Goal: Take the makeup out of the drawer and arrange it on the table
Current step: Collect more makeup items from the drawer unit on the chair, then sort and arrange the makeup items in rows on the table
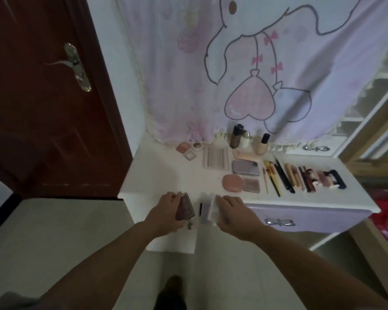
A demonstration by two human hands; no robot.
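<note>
My left hand (pixel 166 211) grips a dark maroon book-shaped palette (pixel 185 208) with a small charm hanging from it, just over the front edge of the white dresser top (pixel 161 173). Beside it, my right hand (pixel 233 213) holds a pale translucent case (pixel 211 209) tilted on edge. Below both hands the left drawer (pixel 173 241) stands pulled out. Laid out on the dresser top are a lash tray (pixel 215 161), a purple palette (pixel 245 167), a round pink compact (pixel 233 183), a small brown palette (pixel 251 185), two foundation bottles (pixel 236 136) and a row of brushes, pencils and lipsticks (pixel 300 177).
A dark red door (pixel 43 97) with a metal handle stands to the left. A pink cartoon curtain (pixel 244 63) hangs behind the dresser. The right drawer (pixel 300 220) with a bow handle is closed. A wooden frame (pixel 367 130) rises at the right.
</note>
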